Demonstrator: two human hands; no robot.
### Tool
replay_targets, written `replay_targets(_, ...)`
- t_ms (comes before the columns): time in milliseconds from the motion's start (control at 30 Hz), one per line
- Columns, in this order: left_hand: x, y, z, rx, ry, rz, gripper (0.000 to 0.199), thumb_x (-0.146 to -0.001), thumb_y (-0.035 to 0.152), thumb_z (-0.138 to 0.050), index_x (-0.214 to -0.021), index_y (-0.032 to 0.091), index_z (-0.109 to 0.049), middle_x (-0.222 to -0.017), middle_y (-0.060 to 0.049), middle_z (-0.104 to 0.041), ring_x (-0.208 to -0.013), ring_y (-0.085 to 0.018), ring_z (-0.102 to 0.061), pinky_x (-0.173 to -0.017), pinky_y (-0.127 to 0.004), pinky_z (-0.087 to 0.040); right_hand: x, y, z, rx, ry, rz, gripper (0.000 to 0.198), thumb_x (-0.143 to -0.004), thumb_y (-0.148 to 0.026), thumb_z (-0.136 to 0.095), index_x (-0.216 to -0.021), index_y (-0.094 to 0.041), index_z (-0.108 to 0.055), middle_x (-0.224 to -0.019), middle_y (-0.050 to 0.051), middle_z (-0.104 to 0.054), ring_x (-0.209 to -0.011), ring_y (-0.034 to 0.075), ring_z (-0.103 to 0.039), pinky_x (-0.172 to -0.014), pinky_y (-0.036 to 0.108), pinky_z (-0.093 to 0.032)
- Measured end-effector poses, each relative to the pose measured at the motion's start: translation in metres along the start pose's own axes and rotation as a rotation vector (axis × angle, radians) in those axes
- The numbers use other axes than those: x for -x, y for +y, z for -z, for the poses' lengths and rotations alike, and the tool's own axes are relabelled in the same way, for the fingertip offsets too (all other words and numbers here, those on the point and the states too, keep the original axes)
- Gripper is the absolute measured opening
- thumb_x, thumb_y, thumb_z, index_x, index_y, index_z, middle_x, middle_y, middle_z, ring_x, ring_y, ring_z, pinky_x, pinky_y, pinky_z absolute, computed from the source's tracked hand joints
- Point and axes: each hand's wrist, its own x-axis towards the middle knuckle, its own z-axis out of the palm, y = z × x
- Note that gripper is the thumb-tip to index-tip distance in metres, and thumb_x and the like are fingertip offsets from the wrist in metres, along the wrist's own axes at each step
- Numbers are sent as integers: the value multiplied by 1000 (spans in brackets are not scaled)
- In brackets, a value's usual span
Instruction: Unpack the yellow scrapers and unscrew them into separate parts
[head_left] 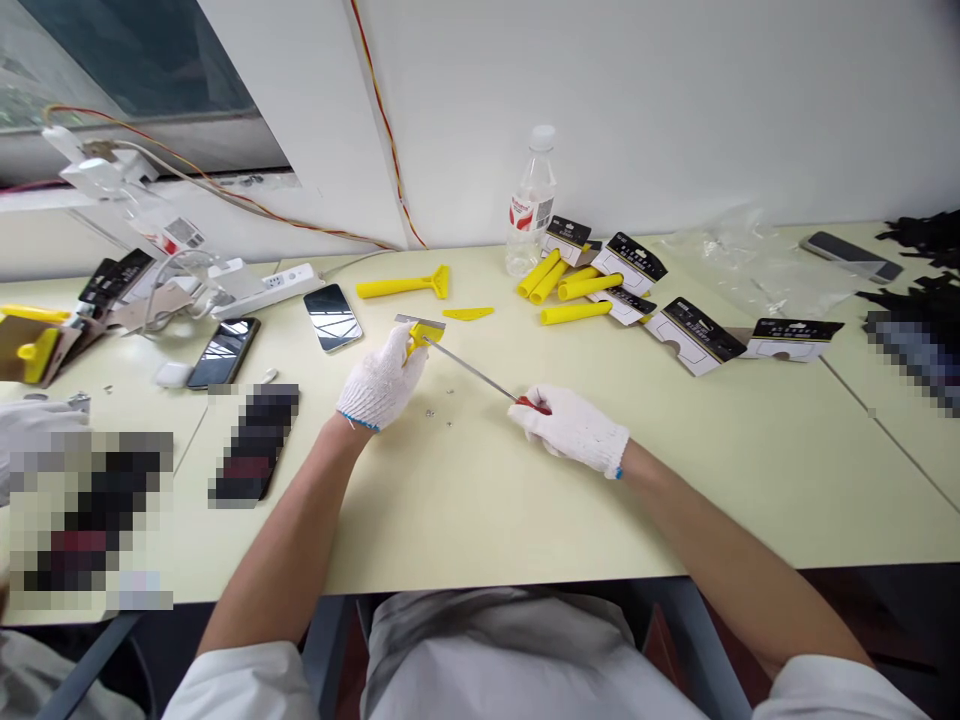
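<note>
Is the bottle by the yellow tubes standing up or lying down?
Standing up: the bottle rests on its base, with its white cap on top.

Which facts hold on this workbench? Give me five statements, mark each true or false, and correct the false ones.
1. The right hand holds a red-handled screwdriver. True.
2. The left hand is gloved in black. False: it is gloved in white.
3. The screwdriver's tip is at the yellow piece in the left hand. True.
4. The bottle beside the yellow tubes lies on its side. False: it stands upright.
5. The white power strip is left of that bottle in the picture. True.
</note>
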Motion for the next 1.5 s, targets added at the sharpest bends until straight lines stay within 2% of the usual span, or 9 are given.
replay_targets(167, 0, 10, 2, -20, -34, 20, 29, -110, 43, -55, -133, 28, -63, -98, -6, -79, -80, -28, -72, -70, -34, -45, -1, 2, 6, -51, -149, 21, 62, -115, -72, -43, -93, -20, -68, -66, 3, -67, -45, 11, -38, -46, 27, -32)
replay_targets(333, -15, 27, 6, 53, -62, -46, 22, -110, 37, -55, -129, 27, -59, -106, -6, -81, -73, -22, -67, -66, -33, -41, -5, 1, 15, 3, 51, 20, 45, -104, -58, -78, -86, -23, -55, -67, -2, -60, -50, 10, -46, -49, 25, -35)
replay_targets(533, -44, 36, 0, 164, -105, -76, 20, -110, 37, -56, -128, 29, -57, -112, -4, -84, -65, -19, -65, -68, -32, -48, -23, -2, 33, -57, -94, -4, 65, -118, -72, -44, -92, -19, -70, -66, 3, -66, -42, 10, -38, -45, 27, -30)
replay_targets(767, -55, 35, -13, 235, -67, -81, 19, -107, 33, -57, -125, 27, -58, -100, -2, -81, -65, -19, -64, -69, -31, -48, -44, -5, 43, 87, 31, 7, 57, -104, -68, -80, -79, -23, -55, -63, -1, -59, -47, 10, -43, -47, 27, -32)
replay_targets(900, -54, 34, -13, 205, -69, -65, 21, -107, 33, -58, -127, 27, -59, -93, -2, -77, -69, -20, -65, -70, -30, -46, -36, 5, 44, -41, -91, 36, 65, -109, -83, -58, -95, -20, -68, -69, 3, -67, -47, 11, -43, -47, 28, -35)
replay_targets(1033, -54, 31, -14, 169, -92, -39, 18, -108, 32, -58, -125, 27, -59, -93, -1, -76, -69, -20, -62, -70, -30, -44, -33, 11, 45, -282, -258, -6, 62, -99, -81, -74, -97, -20, -69, -78, 3, -68, -57, 12, -52, -50, 25, -39)
replay_targets(1233, -54, 31, -13, 191, -81, -54, 19, -109, 35, -59, -126, 28, -58, -91, 0, -74, -67, -20, -60, -68, -30, -42, -28, 2, 35, 3, 0, 21, 51, -105, -67, -73, -86, -22, -59, -63, -2, -58, -47, 10, -41, -48, 27, -32)
replay_targets(1367, -54, 31, -14, 127, -88, -32, 15, -109, 33, -58, -122, 27, -59, -88, -1, -71, -69, -20, -60, -69, -30, -42, -19, -3, 35, -115, -73, -31, 60, -113, -74, -52, -96, -20, -68, -63, -2, -53, -47, 10, -35, -47, 26, -27)
replay_targets(1500, -53, 30, -13, 208, -88, -50, 18, -110, 36, -56, -126, 28, -58, -97, -1, -76, -68, -18, -59, -67, -29, -43, -17, -6, 36, -187, -63, 5, 47, -110, -62, -66, -90, -20, -63, -71, 0, -59, -53, 10, -46, -49, 24, -36)
